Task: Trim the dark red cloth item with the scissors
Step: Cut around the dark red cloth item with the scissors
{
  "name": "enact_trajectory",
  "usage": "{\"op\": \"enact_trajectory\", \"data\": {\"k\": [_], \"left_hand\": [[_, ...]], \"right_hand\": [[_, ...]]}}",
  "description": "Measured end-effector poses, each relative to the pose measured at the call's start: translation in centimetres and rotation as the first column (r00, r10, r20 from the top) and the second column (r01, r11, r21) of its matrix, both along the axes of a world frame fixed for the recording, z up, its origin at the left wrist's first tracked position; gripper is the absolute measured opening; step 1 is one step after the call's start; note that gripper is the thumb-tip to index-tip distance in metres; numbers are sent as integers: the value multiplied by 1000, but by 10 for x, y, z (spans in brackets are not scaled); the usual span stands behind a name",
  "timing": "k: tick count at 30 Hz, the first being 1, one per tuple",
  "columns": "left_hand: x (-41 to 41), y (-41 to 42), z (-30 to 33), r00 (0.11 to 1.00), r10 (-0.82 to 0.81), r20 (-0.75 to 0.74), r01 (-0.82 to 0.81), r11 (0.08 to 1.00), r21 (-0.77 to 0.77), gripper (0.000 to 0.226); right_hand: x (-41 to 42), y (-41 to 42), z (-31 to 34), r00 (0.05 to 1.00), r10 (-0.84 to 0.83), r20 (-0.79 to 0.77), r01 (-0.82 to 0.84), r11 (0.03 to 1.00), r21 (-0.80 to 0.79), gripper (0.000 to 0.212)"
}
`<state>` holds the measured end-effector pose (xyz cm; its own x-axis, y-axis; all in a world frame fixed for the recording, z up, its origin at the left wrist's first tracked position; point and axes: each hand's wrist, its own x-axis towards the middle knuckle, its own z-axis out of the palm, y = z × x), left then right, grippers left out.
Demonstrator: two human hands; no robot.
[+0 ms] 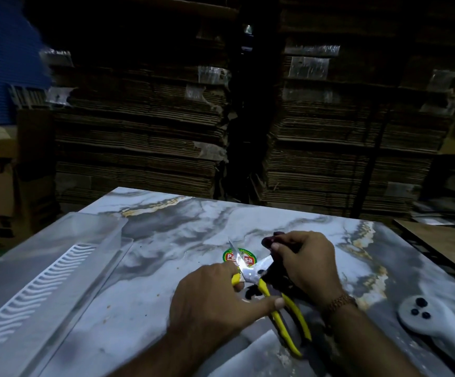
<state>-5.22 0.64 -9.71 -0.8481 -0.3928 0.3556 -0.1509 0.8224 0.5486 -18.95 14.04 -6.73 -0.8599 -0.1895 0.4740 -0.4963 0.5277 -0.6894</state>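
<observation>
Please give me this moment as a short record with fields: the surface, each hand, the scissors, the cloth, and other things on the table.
surface: marble-patterned table
left hand: grips the handles of the scissors
scissors: yellow handles, blades open, pointing away from the person
right hand: holds the dark red cloth item against the right blade
sticker: red and green, on the table under the blades
clear plastic tray: left side of the table
white object with three dark dots: right side
background: stacked flat cardboard

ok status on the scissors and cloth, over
Left hand on yellow-handled scissors, blades open. Right hand pinching dark red cloth at the blades. Nothing in the way.
</observation>
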Motion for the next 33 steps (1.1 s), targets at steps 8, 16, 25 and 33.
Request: {"op": "enact_trajectory", "data": {"k": [8,16,25,33], "left_hand": [[-4,0,1,1000,26,-2,-25,999,22,84],[0,1,5,999,18,-31,-15,996,86,63],[4,3,12,999,38,16,-39,994,101,76],[10,8,22,1000,-11,27,7,990,140,28]], "right_hand": [[19,3,9,967,74,-245,-80,997,-14,14],[16,-3,-2,981,140,-137,-135,990,45,9],[17,4,4,981,11,-194,-33,993,-113,8],[24,-10,-4,991,103,-86,-96,992,78,9]]}}
